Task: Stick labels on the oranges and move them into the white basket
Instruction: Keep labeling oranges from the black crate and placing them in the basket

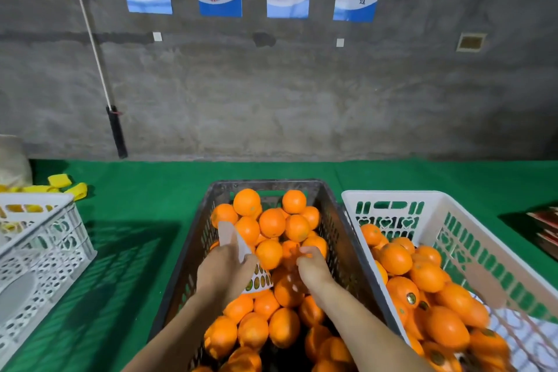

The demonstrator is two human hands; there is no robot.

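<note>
From left to right I see an empty-looking pale crate (pixel 39 248) on the green table (pixel 136 220), then a dark crate (pixel 193 238) heaped with oranges (pixel 271 222). Over that heap my left hand (pixel 225 270) grips a strip of labels (pixel 259 279), while my right hand (pixel 312 264) reaches down with curled fingers onto an orange (pixel 290 290); motion blur means I cannot tell whether it grasps. Right of this, the white basket (pixel 471 232) holds labelled oranges (pixel 403 290).
</note>
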